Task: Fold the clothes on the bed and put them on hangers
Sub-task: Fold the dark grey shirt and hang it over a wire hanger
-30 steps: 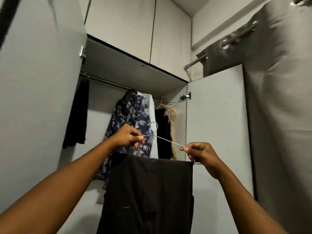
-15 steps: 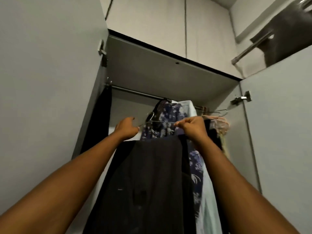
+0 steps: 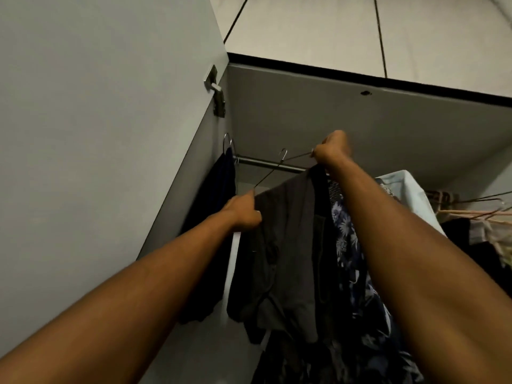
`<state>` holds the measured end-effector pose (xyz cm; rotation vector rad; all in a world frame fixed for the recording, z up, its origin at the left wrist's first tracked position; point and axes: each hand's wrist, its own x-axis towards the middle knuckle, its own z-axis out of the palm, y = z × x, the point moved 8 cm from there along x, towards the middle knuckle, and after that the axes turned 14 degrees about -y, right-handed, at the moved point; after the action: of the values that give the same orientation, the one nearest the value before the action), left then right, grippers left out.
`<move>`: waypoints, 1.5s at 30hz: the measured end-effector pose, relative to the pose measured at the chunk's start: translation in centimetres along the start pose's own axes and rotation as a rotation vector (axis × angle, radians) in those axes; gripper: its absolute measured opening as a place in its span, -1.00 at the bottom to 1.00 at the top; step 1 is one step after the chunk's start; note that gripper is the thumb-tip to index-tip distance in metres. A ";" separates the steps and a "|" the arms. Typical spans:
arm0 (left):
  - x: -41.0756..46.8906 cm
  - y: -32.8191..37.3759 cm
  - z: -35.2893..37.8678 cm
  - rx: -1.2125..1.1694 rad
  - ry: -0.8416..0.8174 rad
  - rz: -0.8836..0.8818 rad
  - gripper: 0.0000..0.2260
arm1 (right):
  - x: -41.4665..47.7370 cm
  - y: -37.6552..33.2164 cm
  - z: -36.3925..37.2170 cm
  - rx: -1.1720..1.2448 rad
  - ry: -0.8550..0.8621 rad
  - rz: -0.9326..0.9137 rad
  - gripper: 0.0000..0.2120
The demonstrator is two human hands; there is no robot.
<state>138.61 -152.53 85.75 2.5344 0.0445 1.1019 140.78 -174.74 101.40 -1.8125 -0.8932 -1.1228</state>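
A thin wire hanger (image 3: 277, 169) carries a folded dark grey garment (image 3: 285, 245), draped over its bottom bar. My left hand (image 3: 243, 212) grips the hanger's lower left end together with the cloth. My right hand (image 3: 331, 151) pinches the hanger's upper right end, raised close under the wardrobe's top panel. The hanger's hook (image 3: 283, 153) stands just above the metal clothes rail (image 3: 266, 163), in front of it; whether it touches the rail I cannot tell.
A dark garment (image 3: 213, 217) hangs at the rail's left end beside the open wardrobe door (image 3: 97, 134). To the right hang a blue floral shirt (image 3: 346, 245), a pale blue shirt (image 3: 410, 189) and several empty hangers (image 3: 476, 209).
Both hands have lifted the hanger with the dark garment up and left toward the rail. The hanger now tilts, right end high. My head has tipped upward and closer to the wardrobe.
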 end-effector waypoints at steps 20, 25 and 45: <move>-3.6 0.6 -2.4 0.114 0.191 0.008 -0.53 | 2.5 -7.1 12.2 -0.043 -0.044 -0.011 -0.88; -6.6 2.1 -4.2 0.159 0.375 0.121 -0.68 | 1.5 -10.0 13.5 0.063 -0.155 -0.010 -0.78; -20.1 3.7 0.8 0.032 0.113 0.119 -0.66 | -24.8 -2.1 3.1 -0.348 -0.276 0.122 -0.68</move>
<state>124.87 -159.80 72.52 2.5284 -0.0598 1.2988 131.25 -174.76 78.24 -2.3182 -0.7618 -1.0114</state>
